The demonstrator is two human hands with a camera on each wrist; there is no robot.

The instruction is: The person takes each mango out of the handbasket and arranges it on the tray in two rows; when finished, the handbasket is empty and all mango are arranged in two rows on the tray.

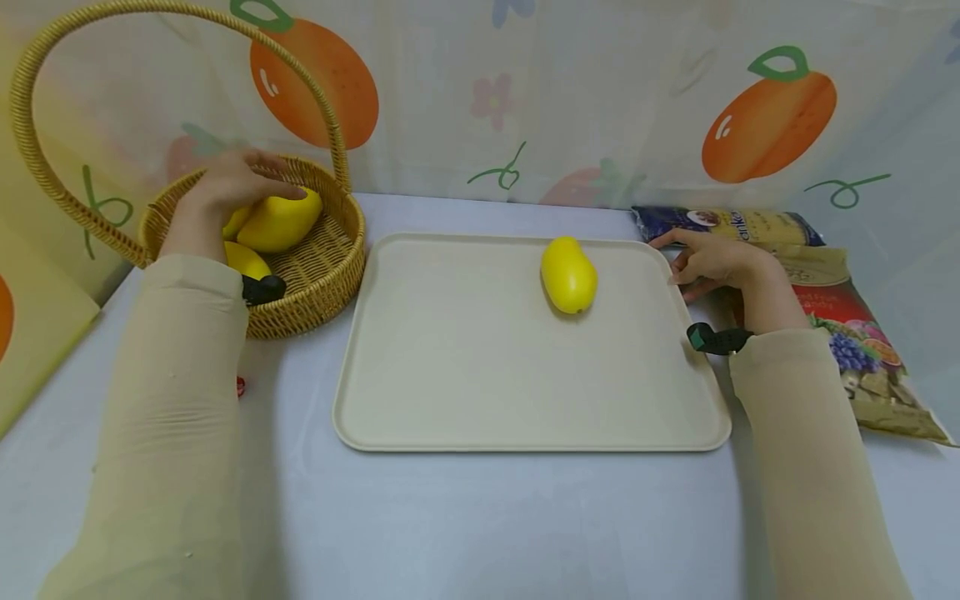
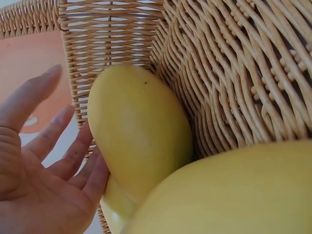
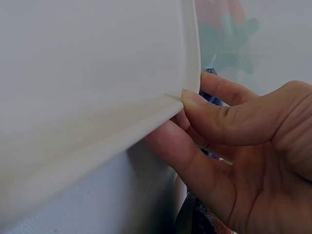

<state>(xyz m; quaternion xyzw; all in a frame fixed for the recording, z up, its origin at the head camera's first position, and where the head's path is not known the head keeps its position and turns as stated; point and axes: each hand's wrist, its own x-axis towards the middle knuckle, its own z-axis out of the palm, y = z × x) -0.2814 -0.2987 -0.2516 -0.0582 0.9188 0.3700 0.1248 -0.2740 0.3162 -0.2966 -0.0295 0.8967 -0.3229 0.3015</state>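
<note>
My left hand (image 1: 232,179) reaches into a wicker basket (image 1: 318,310) at the left, over several yellow mangoes. In the left wrist view its fingers are extended beside one mango (image 2: 139,126), the fingertips at that fruit's side; whether they press on it I cannot tell. A second mango (image 2: 239,195) fills the near corner of that view. At the right, my right hand (image 1: 716,260) pinches the rim of a cream tray (image 1: 450,358) near its far right corner, thumb on top and fingers beneath. One yellow mango (image 1: 568,275) lies on the tray, right of its middle.
Beyond the tray's right side lie a dark blue and gold packet (image 1: 738,223) and a dried fruit bag (image 1: 862,333). The basket's tall handle (image 1: 30,108) arches over the left. A fruit-print curtain (image 1: 600,100) hangs behind. A small red thing (image 1: 240,387) shows beside my left sleeve.
</note>
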